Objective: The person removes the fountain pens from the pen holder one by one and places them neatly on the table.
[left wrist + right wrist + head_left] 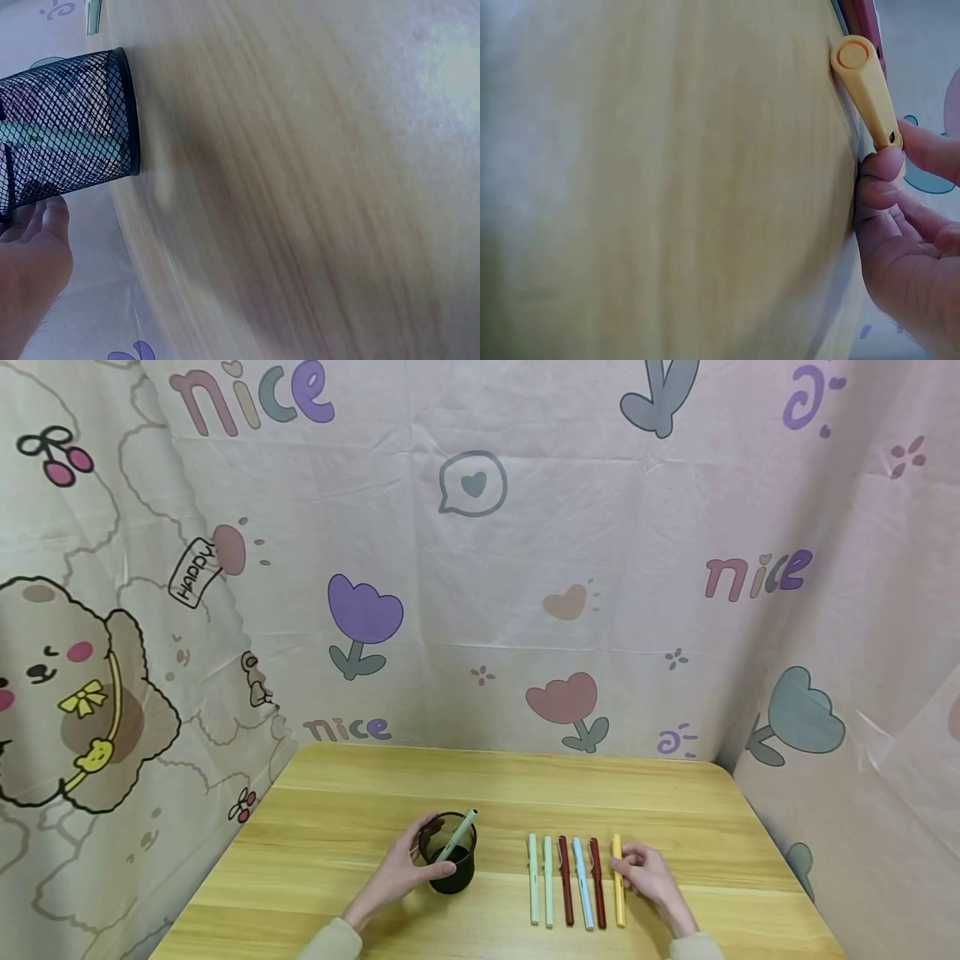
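Note:
A black mesh pen holder (459,881) stands on the table, and my left hand (397,872) grips it from the left with the thumb across the near side. One light green pen (459,833) leans inside it; its lower part shows through the mesh in the left wrist view. To the right lies a row of pens. My right hand (651,878) pinches the yellow pen (619,906) at the row's right end, between thumb and fingers. Beside it lie a dark red pen (597,885), a light blue pen (582,885), another dark red pen (566,881) and two light green pens (549,883).
The wooden table (360,785) has rounded far corners. A patterned cloth (480,568) hangs behind it and along both sides. A stretch of bare wood separates the pen holder from the row.

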A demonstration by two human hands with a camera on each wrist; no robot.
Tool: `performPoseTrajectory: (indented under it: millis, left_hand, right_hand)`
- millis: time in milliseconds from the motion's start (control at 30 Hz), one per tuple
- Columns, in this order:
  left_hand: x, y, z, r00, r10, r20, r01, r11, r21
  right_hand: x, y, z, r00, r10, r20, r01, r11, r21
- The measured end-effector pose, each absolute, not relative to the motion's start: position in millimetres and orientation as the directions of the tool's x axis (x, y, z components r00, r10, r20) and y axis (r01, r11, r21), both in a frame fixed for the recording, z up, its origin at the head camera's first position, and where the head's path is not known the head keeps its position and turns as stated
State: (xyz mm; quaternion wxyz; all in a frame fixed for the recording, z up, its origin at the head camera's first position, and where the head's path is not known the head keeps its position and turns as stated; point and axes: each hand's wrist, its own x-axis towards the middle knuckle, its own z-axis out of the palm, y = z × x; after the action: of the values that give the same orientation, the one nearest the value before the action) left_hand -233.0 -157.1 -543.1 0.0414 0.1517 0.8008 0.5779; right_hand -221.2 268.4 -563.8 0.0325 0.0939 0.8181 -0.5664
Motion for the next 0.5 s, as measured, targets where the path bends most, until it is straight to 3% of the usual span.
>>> performPoseTrajectory:
  millis: [500]
  left_hand:
    - [-232.5, -157.6, -541.9, -0.943, 0.313, 0.114, 0.207, 0.282, 0.937]
  right_hand:
    - [-220.1, 262.3, -560.1, -0.982, 0.131, -0.136, 0.18, 0.426, -0.887]
